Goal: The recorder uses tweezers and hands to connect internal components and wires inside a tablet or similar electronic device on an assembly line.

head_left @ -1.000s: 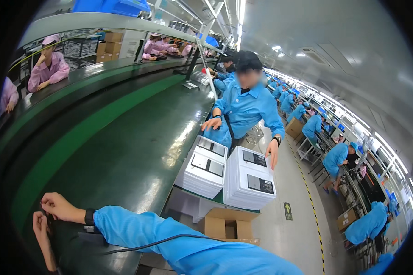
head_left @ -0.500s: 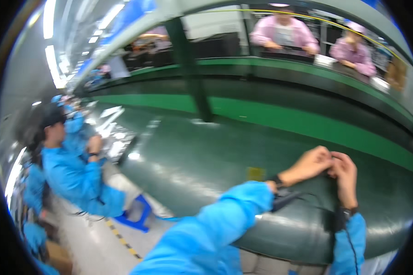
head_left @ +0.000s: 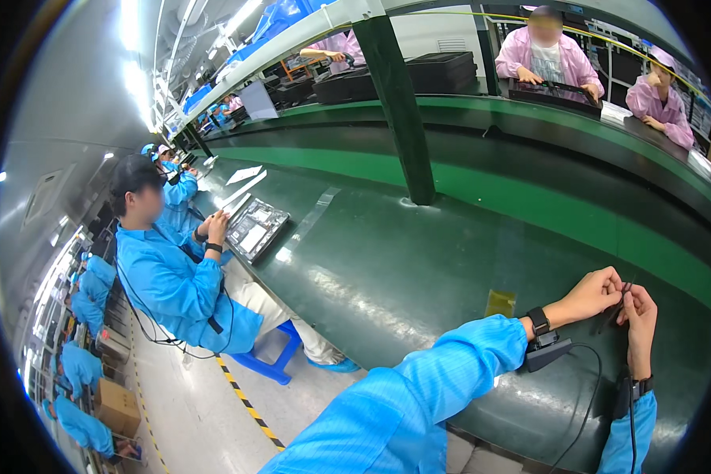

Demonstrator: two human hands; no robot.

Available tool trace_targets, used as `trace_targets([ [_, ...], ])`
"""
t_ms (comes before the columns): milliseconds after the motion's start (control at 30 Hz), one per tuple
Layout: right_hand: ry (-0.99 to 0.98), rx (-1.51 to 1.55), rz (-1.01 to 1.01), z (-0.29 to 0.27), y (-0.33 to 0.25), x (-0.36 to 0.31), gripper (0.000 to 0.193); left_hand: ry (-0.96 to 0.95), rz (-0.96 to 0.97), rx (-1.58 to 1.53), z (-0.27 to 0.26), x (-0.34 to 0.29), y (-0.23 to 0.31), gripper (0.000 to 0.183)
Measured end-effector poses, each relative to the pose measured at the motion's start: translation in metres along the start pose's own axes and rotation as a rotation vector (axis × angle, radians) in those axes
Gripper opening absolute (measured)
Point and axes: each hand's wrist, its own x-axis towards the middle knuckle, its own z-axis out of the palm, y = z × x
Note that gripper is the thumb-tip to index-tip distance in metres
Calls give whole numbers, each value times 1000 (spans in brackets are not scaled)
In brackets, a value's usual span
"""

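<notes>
Over the right end of the green workbench [head_left: 355,268], my left hand [head_left: 591,297] and my right hand [head_left: 641,317] are brought close together, both with fingers pinched. Between the fingertips is a thin dark object [head_left: 626,294]; whether it is a tool or a piece of cable I cannot tell. Each wrist wears a black strap. A small black box [head_left: 547,355] with a black cable hangs by my left wrist. Just left of that wrist, a yellowish translucent film square [head_left: 501,302] lies on the bench.
A green post [head_left: 399,110] rises from the bench. To my left, a seated co-worker in blue [head_left: 178,280] handles an opened device with exposed inner parts [head_left: 257,229]. A blue stool [head_left: 272,359] stands below. Across the bench, people in pink [head_left: 549,59] work along a dark channel [head_left: 466,150].
The view has swung left, so the bench, post and co-workers sit farther right in the picture, and it is sharper. My hands stay together, and the thin dark object now shows between them.
</notes>
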Motion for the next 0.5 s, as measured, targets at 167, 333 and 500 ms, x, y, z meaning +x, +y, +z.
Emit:
trace_targets([
  [167,34,-6,-9,-3,7,-1,25,28,71,56,0,-2,0,16],
  [333,34,10,20,3,-7,-6,23,53,39,107,2,-5,2,17],
  [500,-44,-9,26,3,-6,-6,21,84,32,72,-2,1,-8,16],
])
